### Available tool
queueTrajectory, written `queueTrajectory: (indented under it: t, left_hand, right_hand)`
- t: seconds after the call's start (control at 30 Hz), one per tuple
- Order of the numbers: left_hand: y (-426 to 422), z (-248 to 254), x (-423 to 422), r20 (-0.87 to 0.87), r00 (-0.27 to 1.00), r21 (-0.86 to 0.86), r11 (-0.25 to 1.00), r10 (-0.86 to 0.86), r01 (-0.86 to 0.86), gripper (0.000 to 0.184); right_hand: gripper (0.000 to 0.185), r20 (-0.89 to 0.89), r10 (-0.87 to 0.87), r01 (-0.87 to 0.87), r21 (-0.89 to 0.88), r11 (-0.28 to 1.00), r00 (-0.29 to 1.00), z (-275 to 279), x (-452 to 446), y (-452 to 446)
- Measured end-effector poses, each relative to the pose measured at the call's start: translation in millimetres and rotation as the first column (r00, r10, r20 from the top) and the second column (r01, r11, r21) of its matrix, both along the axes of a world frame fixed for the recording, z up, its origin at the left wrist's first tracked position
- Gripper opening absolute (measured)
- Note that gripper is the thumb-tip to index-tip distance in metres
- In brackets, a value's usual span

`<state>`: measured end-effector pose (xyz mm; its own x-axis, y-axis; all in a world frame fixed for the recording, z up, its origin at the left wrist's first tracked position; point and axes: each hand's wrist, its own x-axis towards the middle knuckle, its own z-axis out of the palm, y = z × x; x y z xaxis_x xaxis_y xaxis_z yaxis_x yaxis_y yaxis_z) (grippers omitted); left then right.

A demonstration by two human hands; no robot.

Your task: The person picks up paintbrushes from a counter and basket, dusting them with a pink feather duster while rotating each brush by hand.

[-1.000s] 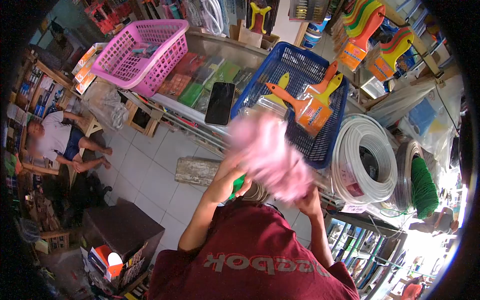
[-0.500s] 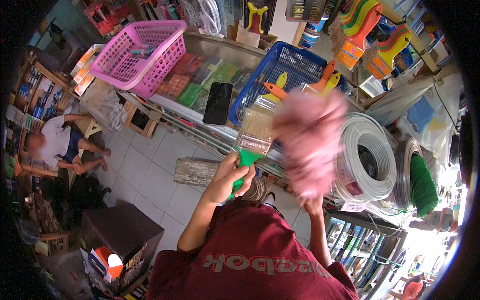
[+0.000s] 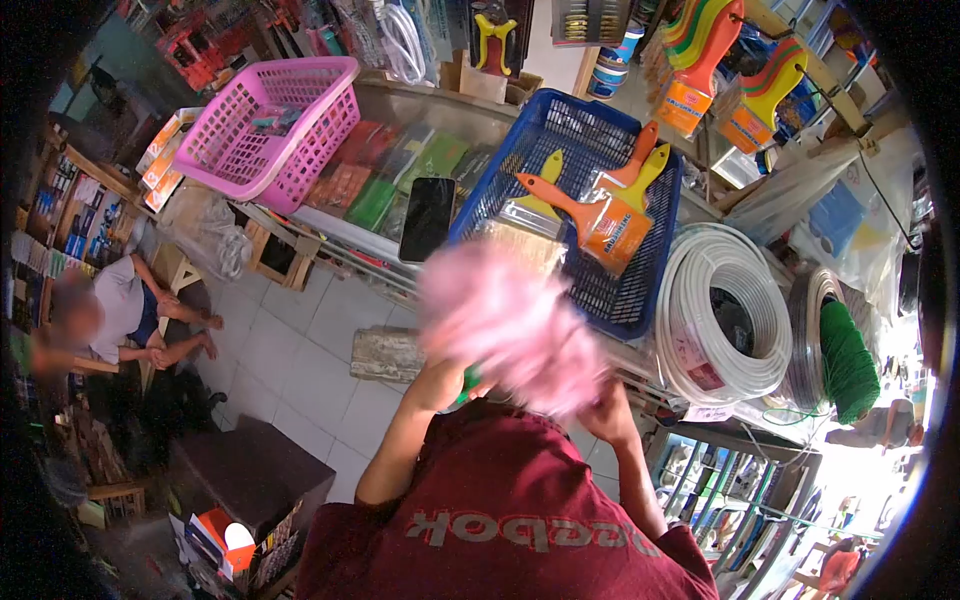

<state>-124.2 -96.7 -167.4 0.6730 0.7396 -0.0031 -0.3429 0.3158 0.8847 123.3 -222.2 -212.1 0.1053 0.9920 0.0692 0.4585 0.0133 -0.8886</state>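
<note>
My left hand point(image 3: 435, 385) is closed around the green handle of a paintbrush point(image 3: 470, 380), held in front of my chest. The brush's pale bristles poke out above, at the near edge of the blue basket point(image 3: 560, 95). A fluffy pink duster point(image 3: 500, 315), smeared by motion, covers the brush's middle and part of my left fingers. My right hand point(image 3: 607, 412) grips the duster at its lower right end; the fingers are partly hidden. Inside the basket lie an orange-handled paintbrush point(image 3: 612, 235) in a labelled wrapper and several other brushes with yellow or orange handles.
A black phone point(image 3: 428, 220) rests on the glass counter left of the basket. Beyond it stands a pink basket point(image 3: 300, 165). White hose coils point(image 3: 690, 340) sit at the right, near green twine point(image 3: 848, 365). Brushes point(image 3: 700, 60) hang above. A person point(image 3: 125, 310) sits at the left.
The pink duster has swung left and down, from beside the paintbrush to across it. My right hand has shifted slightly left. More of the brushes in the blue basket now shows.
</note>
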Motion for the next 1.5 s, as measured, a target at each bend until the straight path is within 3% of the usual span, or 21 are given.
queueTrajectory:
  t: [0.03, 0.13, 0.3, 0.33, 0.37, 0.4, 0.43, 0.5, 0.6, 0.67, 0.73, 0.87, 0.97, 1.03, 1.1, 1.17, 1.27, 1.33, 1.37, 1.47, 1.5]
  left_hand:
    - [8.7, -51.7, -17.5, -0.030, 0.985, -0.476, 0.864, 0.170, -0.164, 0.042]
    - [16.4, 2.9, 3.6, -0.007, 1.000, 0.233, 0.972, 0.000, 0.002, 0.042]
    - [14.9, 7.8, 5.8, 0.084, 0.996, 0.006, 1.000, -0.018, 0.018, 0.031]
    - [17.6, -8.4, -0.1, 0.014, 1.000, 0.039, 0.999, 0.007, -0.008, 0.031]
    - [34.1, -12.9, -5.1, -0.063, 0.988, 0.708, 0.704, 0.143, -0.056, 0.033]
    - [37.3, -15.2, -4.5, -0.050, 0.987, 0.754, 0.654, 0.150, -0.060, 0.035]
    - [41.0, -2.0, 0.2, -0.035, 0.987, 0.796, 0.601, 0.157, -0.067, 0.038]
    - [38.2, 31.7, 15.2, 0.165, 0.979, 0.013, 0.992, -0.122, 0.122, 0.047]
    - [41.9, 19.5, 11.0, 0.186, 0.964, 0.025, 0.982, -0.190, 0.189, 0.049]
    - [39.8, -44.6, -6.3, -0.192, 0.958, 0.732, 0.682, 0.212, -0.004, 0.049]
    - [37.5, -41.1, -0.9, -0.087, 0.996, 0.362, 0.932, 0.007, 0.025, 0.043]
    - [41.1, 20.4, 10.4, 0.208, 0.960, -0.049, 0.978, -0.188, 0.202, 0.041]
    - [23.8, -108.1, -30.3, -0.145, 0.953, 0.676, 0.730, 0.267, -0.102, 0.057]
    - [24.5, -91.9, -20.0, 0.365, 0.931, -0.301, 0.946, -0.003, 0.121, 0.055]
    - [26.9, 18.8, 11.5, 0.102, 0.986, -0.004, 0.991, -0.135, 0.136, 0.043]
    - [22.0, 28.3, 24.7, 0.114, 0.988, -0.026, 0.993, -0.108, 0.111, 0.045]
    - [13.4, 28.6, 29.3, 0.079, 0.993, -0.004, 0.996, -0.085, 0.086, 0.041]
    - [9.8, 22.1, 31.2, 0.039, 0.999, 0.189, 0.982, -0.004, -0.003, 0.035]
    - [10.7, 22.1, 32.7, 0.002, 0.996, 0.351, 0.933, 0.084, -0.079, 0.034]
    - [8.6, 33.2, 42.7, 0.080, 0.996, -0.016, 0.999, -0.051, 0.052, 0.035]
    - [9.3, 35.3, 46.1, 0.117, 0.991, -0.055, 0.996, -0.061, 0.068, 0.035]
  right_hand:
    - [0.035, 0.101, 0.269, -0.258, -0.108, 0.960, 0.958, -23.1, 14.3, -1.3]
    - [0.027, -0.067, -0.088, 0.099, 0.189, 0.977, 0.994, -39.1, -0.6, -1.4]
    - [0.026, 0.607, -0.038, -0.152, 0.259, 0.954, 0.794, -75.0, 5.7, -8.6]
    - [0.030, -0.044, 0.033, -0.024, 0.179, 0.984, 0.998, -1.8, -14.7, 11.1]
    - [0.043, 0.049, 0.114, -0.106, -0.147, 0.983, 0.992, -20.2, -0.7, 5.5]
    - [0.056, 0.153, 0.274, -0.177, -0.458, 0.871, 0.950, -38.6, 13.3, -0.3]
    - [0.061, 0.187, 0.144, -0.102, -0.219, 0.970, 0.972, -75.6, 11.6, -23.5]
    - [0.063, 0.154, -0.005, 0.018, -0.083, 0.996, 0.988, -105.7, 11.2, -32.2]
    - [0.064, 0.226, 0.061, -0.038, -0.106, 0.994, 0.972, -112.9, 12.1, -36.3]
    - [0.062, -0.041, 0.118, -0.124, -0.186, 0.975, 0.992, -56.1, 3.9, -4.2]
    - [0.055, -0.432, -0.171, 0.187, -0.005, 0.982, 0.886, -35.1, -11.4, -7.2]
    - [0.042, 0.096, -0.043, 0.050, -0.075, 0.996, 0.994, -81.8, 12.6, -18.8]
    - [0.034, -0.023, 0.155, -0.156, -0.190, 0.969, 0.988, -45.3, 12.1, -7.6]
    - [0.028, -0.216, 0.102, -0.145, -0.192, 0.971, 0.971, -35.8, 11.3, -6.4]
    - [0.033, -0.025, -0.262, 0.252, -0.195, 0.948, 0.965, -90.5, 11.0, -29.8]
    - [0.043, 0.659, 0.179, -0.035, -0.225, 0.974, 0.731, -77.7, 27.3, -32.5]
    - [0.041, -0.041, -0.095, 0.089, -0.124, 0.988, 0.995, -6.3, 5.3, -8.3]
    - [0.042, 0.412, -0.080, 0.001, 0.188, 0.982, 0.908, -75.4, 24.8, -36.9]
    - [0.043, 0.829, -0.155, -0.170, 0.286, 0.943, 0.537, -78.1, 33.1, -41.6]
    - [0.042, 0.077, -0.124, 0.141, -0.273, 0.952, 0.989, -75.3, 25.8, -52.8]
    - [0.043, 0.438, -0.057, 0.064, -0.002, 0.998, 0.897, -92.5, 31.8, -58.8]
